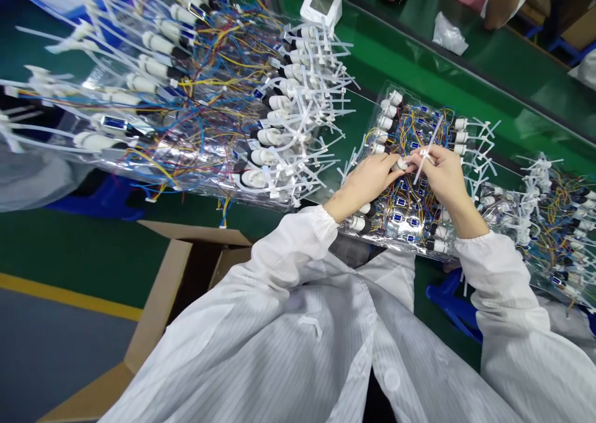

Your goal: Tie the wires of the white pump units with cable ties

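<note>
Beyond the middle tray point(386, 240), a bare strip of green bench point(465, 94) is offering passage, with a white device point(321, 4) standing at its left end. A heap of wired parts point(218, 103) is walling off the left, its cable ties point(310, 115) jutting toward the gap beside the tray; another batch point(559, 212) is crowding the right.

Cylinder point(401, 163) in fingers, between 2 and 3 o'clock: white; cable tie point(436, 130), 2 o'clock: whitish, translucent; wires point(406, 138) there: yellow, blue, some red; small boards point(401, 202), 3 o'clock: blue faces, pale edges; worktop point(410, 63), 1 o'clock: bright green; screened device point(333, 16), 12 o'clock: white, grey screen; smock point(279, 348), 6 o'clock: white, fine grey stripes; box point(158, 299), 8 o'clock: brown; stool point(449, 299), 4 o'clock: blue; floor line point(69, 295), 8 o'clock: yellow
</note>
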Demonstrator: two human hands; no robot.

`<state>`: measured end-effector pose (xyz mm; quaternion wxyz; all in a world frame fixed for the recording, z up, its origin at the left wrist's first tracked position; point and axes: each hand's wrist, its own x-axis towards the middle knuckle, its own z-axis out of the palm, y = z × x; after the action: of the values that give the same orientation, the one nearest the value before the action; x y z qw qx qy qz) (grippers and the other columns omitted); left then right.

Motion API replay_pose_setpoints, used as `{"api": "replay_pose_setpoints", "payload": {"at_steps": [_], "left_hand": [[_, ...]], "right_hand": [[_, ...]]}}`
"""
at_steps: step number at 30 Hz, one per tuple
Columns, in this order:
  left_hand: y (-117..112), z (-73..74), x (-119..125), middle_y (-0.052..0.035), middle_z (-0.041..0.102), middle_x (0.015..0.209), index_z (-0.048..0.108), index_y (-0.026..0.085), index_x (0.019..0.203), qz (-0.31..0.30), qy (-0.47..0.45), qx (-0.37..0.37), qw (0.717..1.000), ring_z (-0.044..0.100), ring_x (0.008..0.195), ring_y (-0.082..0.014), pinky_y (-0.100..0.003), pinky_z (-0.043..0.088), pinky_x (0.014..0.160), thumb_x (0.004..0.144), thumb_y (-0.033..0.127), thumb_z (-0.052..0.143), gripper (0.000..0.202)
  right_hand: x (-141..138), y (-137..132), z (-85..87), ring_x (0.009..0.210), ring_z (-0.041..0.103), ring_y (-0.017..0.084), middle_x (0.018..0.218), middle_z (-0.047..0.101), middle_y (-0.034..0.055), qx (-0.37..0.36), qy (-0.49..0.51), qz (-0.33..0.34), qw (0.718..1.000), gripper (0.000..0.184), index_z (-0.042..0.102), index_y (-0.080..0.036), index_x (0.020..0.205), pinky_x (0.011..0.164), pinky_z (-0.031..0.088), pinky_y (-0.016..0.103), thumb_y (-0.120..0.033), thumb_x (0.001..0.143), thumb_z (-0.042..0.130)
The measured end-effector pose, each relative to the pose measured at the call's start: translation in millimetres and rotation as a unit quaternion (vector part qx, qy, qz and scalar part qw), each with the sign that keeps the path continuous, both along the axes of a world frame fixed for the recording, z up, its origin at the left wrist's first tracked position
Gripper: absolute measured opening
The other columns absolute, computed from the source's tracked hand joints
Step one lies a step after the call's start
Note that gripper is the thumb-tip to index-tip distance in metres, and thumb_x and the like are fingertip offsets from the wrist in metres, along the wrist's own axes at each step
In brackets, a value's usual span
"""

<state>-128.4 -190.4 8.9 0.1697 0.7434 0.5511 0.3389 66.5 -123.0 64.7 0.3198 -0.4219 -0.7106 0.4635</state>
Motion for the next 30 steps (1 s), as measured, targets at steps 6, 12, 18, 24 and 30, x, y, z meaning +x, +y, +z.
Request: {"api": "replay_pose_setpoints", "payload": {"at_steps": [6, 12, 18, 24, 30], "left_hand": [[0, -0.5, 0, -0.0173, 0.080, 0.125, 0.071, 0.014, 0.136, 0.011, 0.018, -0.008, 1.000, 0.078, 0.117, -0.0291, -0.046, 0.061, 0.109, 0.112, 0.036, 0.065, 0.033], [0, -5.4, 0, -0.0165, 0.079, 0.129, 0.070, 0.015, 0.136, 0.013, 0.005, -0.013, 1.000, 0.077, 0.121, -0.0294, -0.046, 0.060, 0.110, 0.110, 0.035, 0.068, 0.033], [-1, -5.1, -1, -0.0158, 0.078, 0.127, 0.071, 0.016, 0.131, 0.000, -0.018, -0.003, 1.000, 0.076, 0.118, -0.0292, -0.045, 0.059, 0.109, 0.108, 0.030, 0.069, 0.027], [0, -3.4, -10, -0.0125, 0.078, 0.115, 0.074, 0.015, 0.118, 0.113, -0.176, 0.055, 0.976, 0.077, 0.107, -0.0252, -0.039, 0.063, 0.101, 0.101, 0.035, 0.077, 0.027], [-9, 10.9, -13, -0.0145, 0.083, 0.126, 0.072, 0.018, 0.133, 0.092, -0.326, -0.042, 0.940, 0.082, 0.115, -0.0257, -0.040, 0.066, 0.104, 0.103, 0.048, 0.071, 0.042]], "right_hand": [[-4, 2, -0.5, 0.084, 0.071, 0.021, 0.092, 0.079, 0.0023, 0.079, -0.026, -0.002, 0.997, 0.024, 0.075, -0.025, 0.088, 0.082, 0.060, 0.040, -0.042, 0.082, 0.091], [-9, 5, -6.4, 0.081, 0.067, 0.022, 0.088, 0.076, 0.0026, 0.189, -0.107, 0.034, 0.975, 0.027, 0.066, -0.024, 0.089, 0.081, 0.054, 0.040, -0.048, 0.092, 0.079], [-5, 0, -11.8, 0.088, 0.070, 0.025, 0.094, 0.076, 0.0051, 0.185, -0.119, 0.048, 0.974, 0.013, 0.066, -0.024, 0.096, 0.088, 0.057, 0.043, -0.033, 0.092, 0.074], [-18, -5, -26.1, 0.106, 0.075, 0.026, 0.122, 0.076, 0.0107, 0.103, 0.005, 0.054, 0.993, 0.035, 0.065, -0.024, 0.120, 0.093, 0.065, 0.044, -0.032, 0.087, 0.075], [-41, -9, -18.3, 0.102, 0.075, 0.027, 0.114, 0.080, 0.0101, 0.179, -0.032, 0.068, 0.981, 0.023, 0.068, -0.022, 0.116, 0.098, 0.062, 0.047, -0.030, 0.094, 0.071]]}}
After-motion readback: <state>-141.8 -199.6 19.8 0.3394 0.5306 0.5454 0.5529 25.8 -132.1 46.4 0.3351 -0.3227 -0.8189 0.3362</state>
